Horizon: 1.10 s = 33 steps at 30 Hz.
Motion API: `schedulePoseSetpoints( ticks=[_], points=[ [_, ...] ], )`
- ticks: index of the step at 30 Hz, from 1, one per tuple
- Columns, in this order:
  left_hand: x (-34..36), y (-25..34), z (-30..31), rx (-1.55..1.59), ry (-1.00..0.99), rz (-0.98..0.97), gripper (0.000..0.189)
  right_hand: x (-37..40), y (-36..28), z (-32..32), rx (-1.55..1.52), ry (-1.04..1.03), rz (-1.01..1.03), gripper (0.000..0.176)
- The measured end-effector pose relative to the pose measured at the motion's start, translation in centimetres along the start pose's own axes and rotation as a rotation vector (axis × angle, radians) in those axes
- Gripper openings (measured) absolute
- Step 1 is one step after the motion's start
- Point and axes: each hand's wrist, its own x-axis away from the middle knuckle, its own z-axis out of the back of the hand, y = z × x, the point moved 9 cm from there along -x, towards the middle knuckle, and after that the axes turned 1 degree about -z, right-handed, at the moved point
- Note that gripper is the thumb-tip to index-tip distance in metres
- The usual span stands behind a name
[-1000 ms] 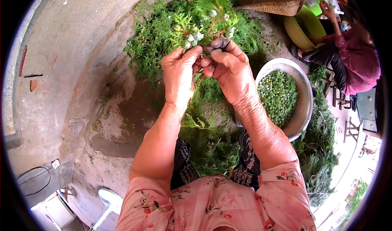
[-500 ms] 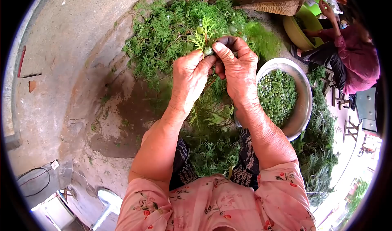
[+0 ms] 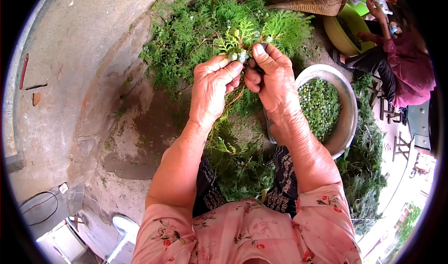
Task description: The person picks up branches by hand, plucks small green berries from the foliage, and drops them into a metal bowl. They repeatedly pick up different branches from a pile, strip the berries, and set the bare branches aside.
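Both hands meet in front of me over a leafy green pile point(image 3: 182, 54). My left hand point(image 3: 215, 84) is closed on a green sprig point(image 3: 240, 33) with pale round berries at its base. My right hand point(image 3: 275, 75) pinches the same sprig just beside it, thumb at the berries; a feathery branch tip shows beyond its fingers. Stems trail below the hands toward my lap. Right of my right forearm stands a metal basin point(image 3: 350, 110) holding many small round green berries and bits of leaf.
A yellow-green tub point(image 3: 333, 35) and a woven basket point(image 3: 322, 5) are at the upper right. Beside the tub sits another person in a dark pink top point(image 3: 410, 68). More cut branches point(image 3: 364, 156) lie beyond the basin.
My hands have drawn slightly apart at the fingertips, and my left hand has shifted a little left. More of the berries and a feathery branch tip now show between and above them.
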Motion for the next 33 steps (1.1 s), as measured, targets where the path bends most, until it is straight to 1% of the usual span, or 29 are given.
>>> schedulePoseSetpoints(
  ticks=[2,3,4,5,8,9,10,11,12,13,14,16,18,20,21,25,26,28,30,31,32,33],
  points=[
    [-0.1,-0.2,0.1,0.145,-0.003,0.03,0.012,-0.1,0.0,0.2,-0.031,-0.017,-0.018,0.015],
    [-0.3,-0.4,0.6,0.205,0.038,0.04,0.013,-0.3,0.0,0.1,-0.133,-0.051,-0.04,0.015],
    [-0.3,-0.4,0.6,0.204,0.038,0.04,0.013,-0.3,0.1,-0.1,-0.234,-0.087,-0.061,0.016],
    [-0.3,-0.2,0.5,0.184,0.027,0.028,0.012,-0.3,0.1,-0.3,-0.235,-0.087,-0.061,0.016],
    [-0.4,-0.1,0.5,0.179,0.021,0.009,0.012,0.0,-1.0,-0.9,-0.141,-0.057,0.041,0.015],
    [-0.5,-0.1,0.6,0.192,0.026,0.001,0.012,0.0,-1.0,-0.8,-0.076,-0.036,0.03,0.013],
    [-0.6,-0.1,0.7,0.206,0.032,-0.006,0.012,0.0,-0.9,-0.8,-0.076,-0.037,0.029,0.013],
    [-0.5,-0.1,0.7,0.205,0.033,-0.006,0.012,0.1,-1.1,-0.8,-0.015,-0.043,0.068,0.013],
    [-0.4,0.1,0.6,0.161,0.022,-0.024,0.012,0.2,-1.3,-0.9,0.047,-0.05,0.106,0.014],
    [-0.4,0.3,0.5,0.116,0.01,-0.041,0.012,0.4,-1.7,-0.9,0.116,-0.013,0.141,0.016],
    [-0.3,0.3,0.4,0.117,0.009,-0.041,0.012,0.4,-1.5,-0.9,0.116,-0.012,0.141,0.016],
    [-0.2,0.4,0.3,0.118,0.004,-0.066,0.012,0.6,-2.2,-1.0,0.41,0.005,0.256,0.015],
    [-0.2,0.5,0.2,0.11,-0.002,-0.078,0.012,0.6,-2.3,-1.0,0.459,0.038,0.255,0.016],
    [-0.2,0.7,0.1,0.103,-0.008,-0.092,0.012,0.6,-2.3,-1.4,0.613,0.019,0.251,0.016],
    [-0.1,0.6,0.3,0.092,0.01,-0.078,0.012,0.5,-2.2,-1.4,0.624,-0.004,0.226,0.017],
    [-0.1,0.5,0.3,0.078,0.029,-0.076,0.011,0.4,-2.1,-1.4,0.636,-0.024,0.233,0.014],
    [-0.2,0.4,0.4,0.078,0.029,-0.076,0.011,0.4,-2.0,-1.2,0.591,-0.005,0.223,0.012],
    [-0.2,-0.2,0.4,0.159,0.036,-0.056,0.011,0.5,-2.0,-1.1,0.545,0.014,0.213,0.012],
    [-0.2,-0.1,0.2,0.182,0.031,-0.046,0.012,0.4,-1.6,-0.8,0.366,0.03,0.094,0.013],
    [-0.2,-0.1,0.2,0.204,0.026,-0.036,0.012,0.1,-1.1,-0.7,0.246,-0.004,0.068,0.014],
    [-0.2,-0.1,0.3,0.204,0.027,-0.036,0.012,0.1,-1.1,-0.6,0.246,-0.004,0.068,0.014],
    [-0.4,-0.2,0.5,0.212,0.036,-0.027,0.012,0.0,-0.9,-0.6,0.133,-0.028,0.034,0.014]
  ],
)
